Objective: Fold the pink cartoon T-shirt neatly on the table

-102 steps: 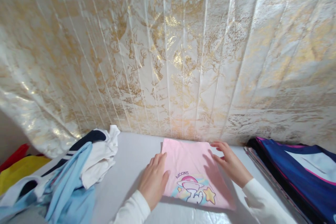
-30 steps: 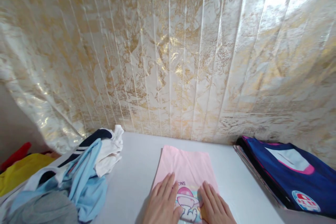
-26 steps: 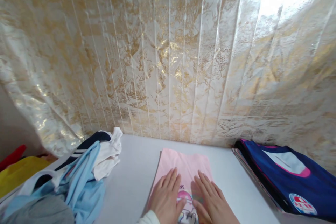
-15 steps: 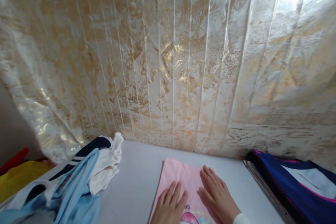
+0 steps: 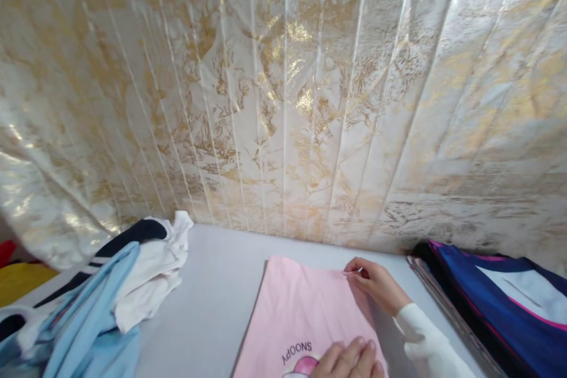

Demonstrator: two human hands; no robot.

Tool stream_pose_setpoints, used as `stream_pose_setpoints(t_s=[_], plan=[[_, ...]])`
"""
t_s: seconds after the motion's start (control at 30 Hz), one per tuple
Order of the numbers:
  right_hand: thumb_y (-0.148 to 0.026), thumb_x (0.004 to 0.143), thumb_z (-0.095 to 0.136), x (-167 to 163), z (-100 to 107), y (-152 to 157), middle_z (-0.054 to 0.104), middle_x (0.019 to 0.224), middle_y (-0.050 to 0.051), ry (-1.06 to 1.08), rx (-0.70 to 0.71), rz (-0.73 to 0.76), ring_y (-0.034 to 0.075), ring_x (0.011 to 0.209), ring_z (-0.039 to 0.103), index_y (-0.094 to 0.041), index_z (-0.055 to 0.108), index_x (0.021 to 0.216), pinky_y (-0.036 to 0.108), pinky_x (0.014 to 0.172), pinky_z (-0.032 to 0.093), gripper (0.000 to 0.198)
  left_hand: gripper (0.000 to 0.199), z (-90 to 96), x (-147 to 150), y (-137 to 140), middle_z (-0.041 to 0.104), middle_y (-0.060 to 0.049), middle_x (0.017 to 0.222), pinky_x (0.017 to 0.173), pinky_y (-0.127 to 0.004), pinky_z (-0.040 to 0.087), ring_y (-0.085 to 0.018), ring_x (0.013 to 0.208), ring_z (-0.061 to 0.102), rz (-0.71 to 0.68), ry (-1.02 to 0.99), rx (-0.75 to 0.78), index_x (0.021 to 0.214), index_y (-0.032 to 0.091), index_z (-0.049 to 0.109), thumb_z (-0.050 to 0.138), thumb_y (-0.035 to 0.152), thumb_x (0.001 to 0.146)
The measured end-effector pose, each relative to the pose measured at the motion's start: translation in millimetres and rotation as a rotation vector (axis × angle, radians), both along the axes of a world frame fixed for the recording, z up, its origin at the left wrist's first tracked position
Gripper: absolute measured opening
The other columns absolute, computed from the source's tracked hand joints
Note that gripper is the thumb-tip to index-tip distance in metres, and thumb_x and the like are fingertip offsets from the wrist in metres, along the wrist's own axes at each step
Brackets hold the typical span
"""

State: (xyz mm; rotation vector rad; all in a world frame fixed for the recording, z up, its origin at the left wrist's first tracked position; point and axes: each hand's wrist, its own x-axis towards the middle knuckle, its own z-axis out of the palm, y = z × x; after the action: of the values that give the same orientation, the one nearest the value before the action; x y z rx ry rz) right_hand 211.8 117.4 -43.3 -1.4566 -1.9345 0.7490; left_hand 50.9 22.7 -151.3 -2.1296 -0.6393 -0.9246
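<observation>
A folded pink shirt [image 5: 305,301] lies on the white table, its printed word SNOOPY upside down to me above part of a cartoon print. My right hand [image 5: 376,283] pinches the shirt's far right corner between thumb and fingers. Low in the view, my left hand [image 5: 349,359] rests on the print with its fingers stretched over the cloth. The bottom edge of the picture cuts off the rest of that hand and the near end of the shirt.
To the left sits a loose heap of light blue [image 5: 95,319], white [image 5: 153,277] and navy clothes. A neat stack topped by a navy shirt [image 5: 500,301] stands on the right. Behind the table [image 5: 208,289] hangs a shiny gold-patterned curtain [image 5: 283,100]. Yellow cloth [image 5: 24,283] shows at far left.
My right hand has gone from lying flat on the shirt to gripping its far right corner. My left hand has slid right and nearer to me. The camera view has shifted slightly.
</observation>
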Motion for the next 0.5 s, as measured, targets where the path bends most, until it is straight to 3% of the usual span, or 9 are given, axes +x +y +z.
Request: stream_pose_setpoints(t_s=[0.17,0.5], plan=[[-0.040,0.075,0.051,0,0,2,0.054,0.057,-0.003,0.064,0.026,-0.020,0.013,0.054,0.047,-0.019,0.059,0.076,0.024,0.051,0.033,0.022,0.021,17.1,-12,-5,0.055,-0.002,0.130,0.098,-0.031,0.039,-0.018,0.122,0.047,-0.004,0.012,-0.001,0.112,0.021,0.056,0.043,0.026,0.096],[-0.035,0.080,0.046,-4,-9,13,0.063,0.072,-0.001,-0.151,0.074,-0.016,0.015,0.061,0.053,-0.023,0.056,0.080,0.026,0.060,0.038,0.016,0.028,23.2,-7,-11,0.052,-0.004,0.133,0.087,-0.027,0.044,-0.019,0.123,0.046,0.030,0.050,-0.027,0.120,0.019,0.054,0.042,0.030,0.097]])
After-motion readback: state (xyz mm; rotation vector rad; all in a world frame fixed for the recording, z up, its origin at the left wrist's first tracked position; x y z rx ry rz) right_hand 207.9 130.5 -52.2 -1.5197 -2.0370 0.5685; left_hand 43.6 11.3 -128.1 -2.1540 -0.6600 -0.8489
